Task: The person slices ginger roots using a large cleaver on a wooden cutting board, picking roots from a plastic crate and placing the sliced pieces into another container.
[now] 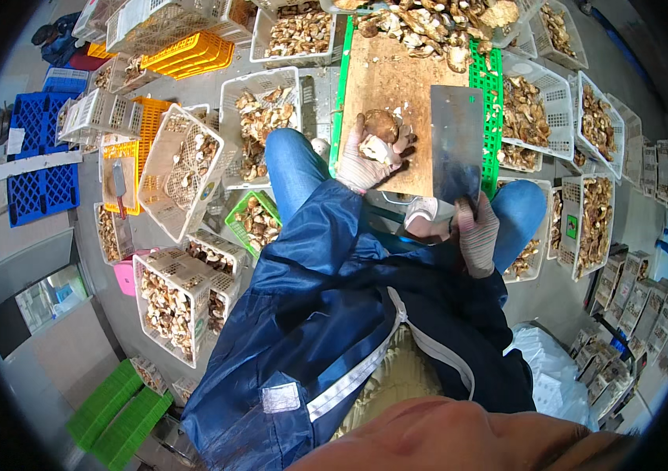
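Observation:
My left hand point(369, 168), in a striped fingerless glove, holds a mushroom point(380, 126) with a brown cap and a pale cut stem over the wooden cutting board point(393, 70). In my right hand point(478, 235), gloved the same way, is the handle of a cleaver point(456, 135). Its wide steel blade points away from me along the board's right side, apart from the mushroom. Small pale crumbs lie on the board. At its far end rises a heap of mushrooms point(428, 29).
Green plastic crates point(484, 118) show under the board's edges. White crates of mushrooms stand at the left point(260, 73) and right point(569, 118). A small green basket point(237, 226) of mushrooms sits by my left knee. Another cleaver point(118, 179) lies on a board at far left. A person point(57, 44) is at upper left.

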Available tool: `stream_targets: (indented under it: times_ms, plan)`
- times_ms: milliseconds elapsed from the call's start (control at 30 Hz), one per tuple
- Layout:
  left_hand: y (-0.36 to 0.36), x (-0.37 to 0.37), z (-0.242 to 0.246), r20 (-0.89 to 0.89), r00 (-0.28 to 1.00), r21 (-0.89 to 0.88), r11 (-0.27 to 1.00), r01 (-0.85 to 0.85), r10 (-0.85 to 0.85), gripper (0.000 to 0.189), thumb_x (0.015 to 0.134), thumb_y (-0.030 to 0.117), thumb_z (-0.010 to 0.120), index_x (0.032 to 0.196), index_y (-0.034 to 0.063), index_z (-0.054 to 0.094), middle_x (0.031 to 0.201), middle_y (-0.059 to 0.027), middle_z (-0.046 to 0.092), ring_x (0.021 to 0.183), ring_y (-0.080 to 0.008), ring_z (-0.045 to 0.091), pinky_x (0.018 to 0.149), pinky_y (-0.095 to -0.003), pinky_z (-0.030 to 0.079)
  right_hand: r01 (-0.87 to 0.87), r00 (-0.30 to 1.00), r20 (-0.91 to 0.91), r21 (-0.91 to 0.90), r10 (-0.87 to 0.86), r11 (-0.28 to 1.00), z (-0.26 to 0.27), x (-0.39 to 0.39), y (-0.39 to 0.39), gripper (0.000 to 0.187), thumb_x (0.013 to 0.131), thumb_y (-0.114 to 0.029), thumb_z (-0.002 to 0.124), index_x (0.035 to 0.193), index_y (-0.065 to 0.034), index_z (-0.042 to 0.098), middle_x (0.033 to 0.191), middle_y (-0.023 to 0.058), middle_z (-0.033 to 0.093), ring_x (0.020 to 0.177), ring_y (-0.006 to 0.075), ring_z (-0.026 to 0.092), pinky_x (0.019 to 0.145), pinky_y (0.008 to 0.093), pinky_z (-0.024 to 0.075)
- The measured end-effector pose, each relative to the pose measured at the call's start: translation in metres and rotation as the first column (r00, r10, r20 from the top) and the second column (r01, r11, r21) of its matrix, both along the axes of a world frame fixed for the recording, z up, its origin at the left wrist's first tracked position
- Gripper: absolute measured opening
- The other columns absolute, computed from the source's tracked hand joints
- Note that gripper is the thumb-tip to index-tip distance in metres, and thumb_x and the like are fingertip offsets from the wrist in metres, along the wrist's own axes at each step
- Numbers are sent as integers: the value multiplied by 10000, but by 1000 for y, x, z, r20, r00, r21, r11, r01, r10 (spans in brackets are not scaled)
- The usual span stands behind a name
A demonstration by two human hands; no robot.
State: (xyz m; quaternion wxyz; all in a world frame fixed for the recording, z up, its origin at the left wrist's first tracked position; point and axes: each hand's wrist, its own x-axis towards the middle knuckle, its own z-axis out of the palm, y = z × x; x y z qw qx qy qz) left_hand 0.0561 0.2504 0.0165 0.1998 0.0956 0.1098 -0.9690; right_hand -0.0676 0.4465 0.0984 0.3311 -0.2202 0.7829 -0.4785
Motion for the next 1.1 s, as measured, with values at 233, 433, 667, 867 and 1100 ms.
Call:
stream_targets:
  times_ms: [233,433,667,867,1100]
  plan:
    - [-10,19,-1,22,998,-38,997,-65,66,619,832,565,512,1201,69,490,1087,-189,569,779,-281,587,593,-397,483,67,993,95,-16,-65,998,-16,-5,10,193,878,-154,564,1009,-14,572,569,-4,498,489,59,450,441,231,363]
    - [-92,77,20,413,754,-143,854,-500,510,634,781,549,583,1160,50,487,1064,-160,544,885,-269,540,703,-386,487,84,996,-1,33,-84,996,-28,-14,12,212,871,-172,565,1010,-12,572,569,25,524,472,90,487,424,262,380]
    - [-149,142,-17,684,64,-727,686,-14,727,425,851,321,549,1212,104,491,1169,-83,505,996,-221,518,817,-371,420,21,969,-246,86,0,996,-43,-28,2,215,860,-190,562,947,6,558,705,172,604,616,292,584,578,385,457]
    - [-33,-12,9,309,510,-514,-310,800,803,522,632,263,754,1061,17,586,1120,-205,520,1030,-361,492,912,-398,399,-16,993,-112,67,24,998,-58,-23,-10,197,852,-186,566,951,-16,579,731,173,600,643,267,578,605,351,456]
    - [-14,-51,-48,203,613,-533,-439,724,764,137,713,111,671,849,98,660,878,-101,607,921,-299,545,829,-372,436,53,999,1,-12,-53,999,-73,-20,-13,158,862,-154,556,916,-7,571,670,64,569,602,144,539,553,300,435]
